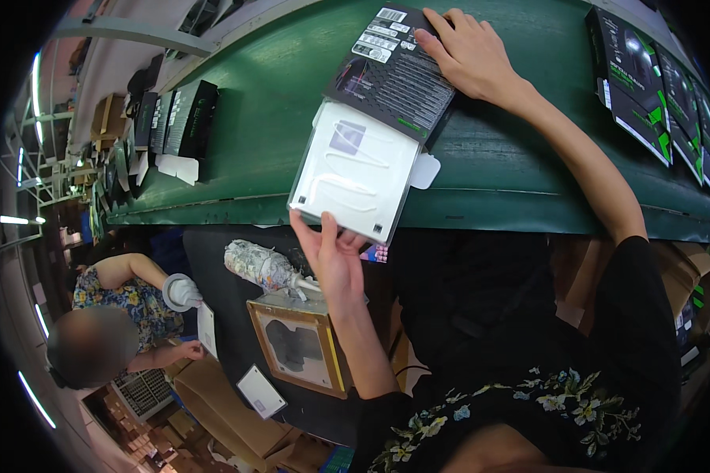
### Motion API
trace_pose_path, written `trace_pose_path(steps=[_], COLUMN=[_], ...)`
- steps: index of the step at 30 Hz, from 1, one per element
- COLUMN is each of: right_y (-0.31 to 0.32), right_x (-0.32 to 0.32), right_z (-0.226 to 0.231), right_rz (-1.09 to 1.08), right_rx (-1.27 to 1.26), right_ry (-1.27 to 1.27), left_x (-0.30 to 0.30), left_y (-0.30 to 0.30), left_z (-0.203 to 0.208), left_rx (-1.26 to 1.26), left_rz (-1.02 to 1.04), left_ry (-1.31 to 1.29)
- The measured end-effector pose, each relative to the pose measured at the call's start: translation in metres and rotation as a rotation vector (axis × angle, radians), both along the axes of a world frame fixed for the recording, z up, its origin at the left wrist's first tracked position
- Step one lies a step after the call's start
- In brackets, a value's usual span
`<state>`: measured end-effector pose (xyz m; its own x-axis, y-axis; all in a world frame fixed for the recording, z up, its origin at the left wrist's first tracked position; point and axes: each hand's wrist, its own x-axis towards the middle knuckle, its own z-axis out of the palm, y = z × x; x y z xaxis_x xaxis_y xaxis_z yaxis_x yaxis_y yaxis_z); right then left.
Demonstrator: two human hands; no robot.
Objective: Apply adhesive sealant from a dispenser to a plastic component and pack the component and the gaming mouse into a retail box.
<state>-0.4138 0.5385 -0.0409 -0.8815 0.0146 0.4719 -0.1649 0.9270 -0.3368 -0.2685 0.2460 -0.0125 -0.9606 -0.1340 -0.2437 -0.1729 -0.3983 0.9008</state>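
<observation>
A black printed carton [402,71] with green accents lies tilted on the green conveyor belt. Out of its near end sticks a flat white inner tray [351,173], with a grey-purple square and several glossy streaks on its surface. My left hand [335,260] grips the near edge of this tray, fingers partly hidden beneath. At the carton's far right edge, my right hand [473,59] has its thumb on the printed face and its fingers bent over the edge. A white flap [424,171] sticks out beside the tray.
Black cartons [627,83] stand in a row on the belt's right; more cartons [189,118] stand at left. Below the belt are a wooden-framed box [300,343], a wrapped roll [260,264] and a white panel [261,392]. A co-worker [126,307] at left holds another white panel.
</observation>
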Motion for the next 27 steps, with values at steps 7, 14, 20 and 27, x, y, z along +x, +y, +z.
trace_pose_path(steps=[7,14,20,27], right_y=[0.014,0.008,0.006,0.036], right_x=[-0.010,-0.023,-0.021,-0.035], right_z=[0.001,0.011,0.021,0.041], right_rz=[0.069,-0.058,-0.018,0.143], right_rx=[0.025,-0.111,-0.254,-0.808], right_ry=[-0.053,-0.036,-0.158,-0.166], left_x=[-0.024,-0.078,-0.100,-0.072], left_y=[-0.008,0.093,0.113,0.131], left_z=[-0.009,-0.003,-0.036,-0.005], left_rx=[0.112,0.031,0.404,0.465], left_rz=[-0.228,-0.152,-0.293,-0.397], left_ry=[0.064,-0.078,0.002,0.284])
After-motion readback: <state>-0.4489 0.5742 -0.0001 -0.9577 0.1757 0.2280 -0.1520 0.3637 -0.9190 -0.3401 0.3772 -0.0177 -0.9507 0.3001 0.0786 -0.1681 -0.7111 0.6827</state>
